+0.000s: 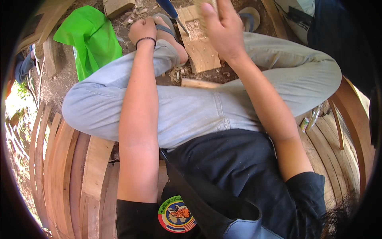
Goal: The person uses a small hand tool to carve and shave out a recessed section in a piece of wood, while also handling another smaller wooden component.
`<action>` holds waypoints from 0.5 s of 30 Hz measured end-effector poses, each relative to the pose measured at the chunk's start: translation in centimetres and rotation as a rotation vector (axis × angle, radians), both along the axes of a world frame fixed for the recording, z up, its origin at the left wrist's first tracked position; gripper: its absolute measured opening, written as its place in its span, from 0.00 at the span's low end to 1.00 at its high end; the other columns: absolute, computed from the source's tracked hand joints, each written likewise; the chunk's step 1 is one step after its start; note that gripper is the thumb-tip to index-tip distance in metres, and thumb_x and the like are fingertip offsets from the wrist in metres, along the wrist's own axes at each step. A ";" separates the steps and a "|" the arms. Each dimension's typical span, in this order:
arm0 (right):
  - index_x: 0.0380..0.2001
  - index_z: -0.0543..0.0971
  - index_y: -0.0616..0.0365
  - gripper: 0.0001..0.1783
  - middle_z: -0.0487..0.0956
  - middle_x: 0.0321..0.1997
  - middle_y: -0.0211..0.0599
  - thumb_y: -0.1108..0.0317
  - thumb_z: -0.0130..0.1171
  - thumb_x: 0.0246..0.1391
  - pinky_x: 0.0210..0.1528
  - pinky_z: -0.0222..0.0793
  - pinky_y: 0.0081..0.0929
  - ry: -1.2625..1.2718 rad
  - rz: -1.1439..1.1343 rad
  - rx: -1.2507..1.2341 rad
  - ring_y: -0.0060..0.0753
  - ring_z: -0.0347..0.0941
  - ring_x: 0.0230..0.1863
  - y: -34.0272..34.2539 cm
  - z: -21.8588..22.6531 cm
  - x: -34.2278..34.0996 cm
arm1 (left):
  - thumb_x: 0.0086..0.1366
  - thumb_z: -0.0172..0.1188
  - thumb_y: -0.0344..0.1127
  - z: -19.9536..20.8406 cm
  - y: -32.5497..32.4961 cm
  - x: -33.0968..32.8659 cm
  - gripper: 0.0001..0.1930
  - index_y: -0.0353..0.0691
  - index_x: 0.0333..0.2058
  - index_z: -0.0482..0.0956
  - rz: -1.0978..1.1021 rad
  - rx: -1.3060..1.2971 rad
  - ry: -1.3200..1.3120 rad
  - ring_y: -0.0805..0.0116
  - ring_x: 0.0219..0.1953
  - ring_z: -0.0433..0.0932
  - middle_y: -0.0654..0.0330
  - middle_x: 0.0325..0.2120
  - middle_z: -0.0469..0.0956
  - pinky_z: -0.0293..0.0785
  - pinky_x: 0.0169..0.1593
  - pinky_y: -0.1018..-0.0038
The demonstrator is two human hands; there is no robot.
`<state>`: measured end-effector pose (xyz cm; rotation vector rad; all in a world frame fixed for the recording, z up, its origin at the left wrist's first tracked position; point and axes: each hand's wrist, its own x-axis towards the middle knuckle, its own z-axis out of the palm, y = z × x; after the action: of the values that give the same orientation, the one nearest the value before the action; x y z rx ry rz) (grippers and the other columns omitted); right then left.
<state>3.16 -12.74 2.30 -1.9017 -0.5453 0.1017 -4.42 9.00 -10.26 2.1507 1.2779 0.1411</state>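
Observation:
My right hand (227, 36) grips a pale wooden piece (201, 24), blurred and partly cut off by the top edge, above a wooden board (205, 57). A shallow rectangular recess in the board holds loose wood chips. Against this recess leans a chisel (168, 8) with a blue handle, its metal tip down among the chips and its upper end out of view. My left hand (143, 32), closed in a fist, is beside my sandalled left foot (169, 36), left of the chisel and apart from it. Whether anything is inside that fist is hidden.
Bright green cloth (89, 40) lies at the far left. A wood strip (199, 83) is between my crossed legs. Wood offcuts (118, 6) and shavings litter the dirt floor. Curved planks (59, 159) surround me, and a dark-clothed shape (342, 36) is at the far right.

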 end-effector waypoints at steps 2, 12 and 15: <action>0.66 0.72 0.48 0.24 0.82 0.42 0.36 0.59 0.53 0.70 0.32 0.78 0.33 0.106 -0.093 0.048 0.29 0.80 0.33 -1.0 -4.0 0.9 | 0.67 0.57 0.56 -3.4 0.7 -0.6 0.26 0.38 0.22 0.85 0.112 -0.259 -0.123 0.59 0.25 0.85 0.56 0.17 0.83 0.79 0.37 0.64; 0.71 0.66 0.44 0.32 0.83 0.43 0.42 0.52 0.51 0.66 0.31 0.83 0.31 0.869 -0.120 -0.160 0.32 0.83 0.32 -0.7 -5.9 1.8 | 0.73 0.61 0.45 6.2 -4.1 6.7 0.21 0.35 0.54 0.71 -0.268 -0.451 -0.740 0.62 0.41 0.84 0.49 0.41 0.82 0.78 0.46 0.71; 0.70 0.68 0.42 0.30 0.83 0.43 0.39 0.53 0.52 0.66 0.30 0.83 0.32 0.741 -0.143 -0.119 0.36 0.83 0.31 -0.6 -6.7 2.1 | 0.74 0.60 0.41 4.6 -3.5 5.5 0.14 0.33 0.39 0.75 -0.085 -0.277 -0.710 0.64 0.27 0.85 0.54 0.26 0.82 0.80 0.35 0.72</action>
<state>5.26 -13.35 -4.38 -1.8410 0.1025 0.7228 1.06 5.52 -5.63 1.6793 0.7376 0.5957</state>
